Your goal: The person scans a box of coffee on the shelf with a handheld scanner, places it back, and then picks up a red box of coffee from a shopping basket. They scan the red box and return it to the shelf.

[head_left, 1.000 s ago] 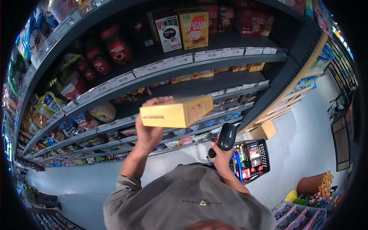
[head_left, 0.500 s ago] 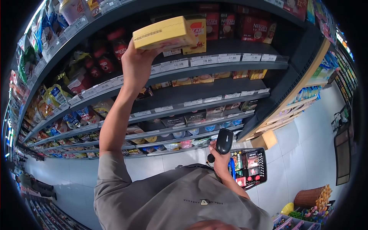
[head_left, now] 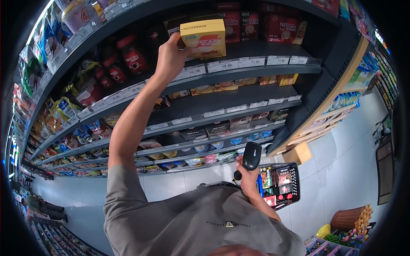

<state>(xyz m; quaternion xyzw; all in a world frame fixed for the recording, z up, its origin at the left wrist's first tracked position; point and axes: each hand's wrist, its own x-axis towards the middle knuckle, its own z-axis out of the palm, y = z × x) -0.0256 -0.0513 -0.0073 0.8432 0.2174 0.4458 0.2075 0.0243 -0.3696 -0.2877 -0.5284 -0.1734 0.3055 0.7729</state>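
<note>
My left hand (head_left: 172, 56) reaches up to the upper shelf, its fingers closed on the left side of a yellow Nescafé box (head_left: 206, 42). The box is upright at the shelf front, its printed face turned toward me, and hides part of what is behind it. Low down in front of my body, my right hand (head_left: 248, 178) is wrapped around a black handheld barcode scanner (head_left: 252, 156). Close to my right wrist is a black shopping basket (head_left: 297, 181) holding several packets and red-lidded items.
Red Nescafé boxes (head_left: 282, 30) stand right of the yellow box; red-capped jars (head_left: 132, 56) stand left. A price-tag strip (head_left: 228, 65) runs along the shelf edge. A pale brown box (head_left: 299, 153) is beyond the basket. A wicker basket (head_left: 345, 219) sits at lower right. Another person (head_left: 42, 205) is far left.
My left hand has moved right and turned the yellow box from tilted to upright, front facing me, against the shelf. My right hand and the scanner have hardly moved.
</note>
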